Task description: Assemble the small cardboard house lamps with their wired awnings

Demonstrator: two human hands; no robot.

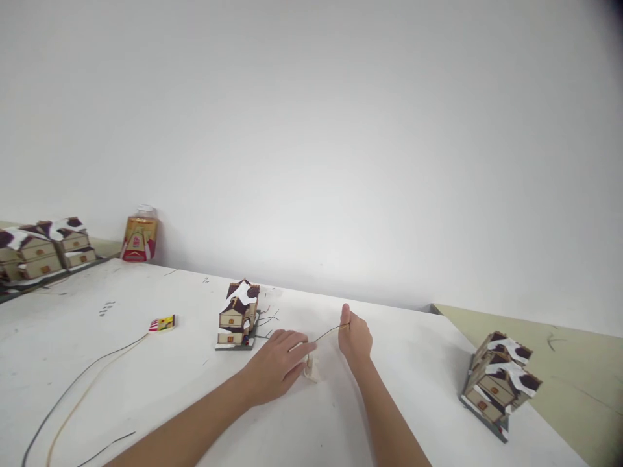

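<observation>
My right hand (355,336) is closed with its thumb pointing up, pinching a thin dark-and-yellowish wire (331,331). From there the wire runs left to my left hand (282,365), whose fingers are bent together around it. Just beneath those fingertips a small pale piece (312,371) lies on the white tabletop (292,428); its shape is partly hidden. Left of my left hand stands a model house (236,318) with a dark roof and white snow patches. Several short thin wires stick out of its right side.
More snowy model houses (41,254) stand at far left, and another model house (499,383) sits tilted at right. A red-and-gold bottle (140,237) is by the wall (311,162). A small yellow-and-red packet (162,323) trails two long wires (80,370). A loose dark wire (107,447) lies in front.
</observation>
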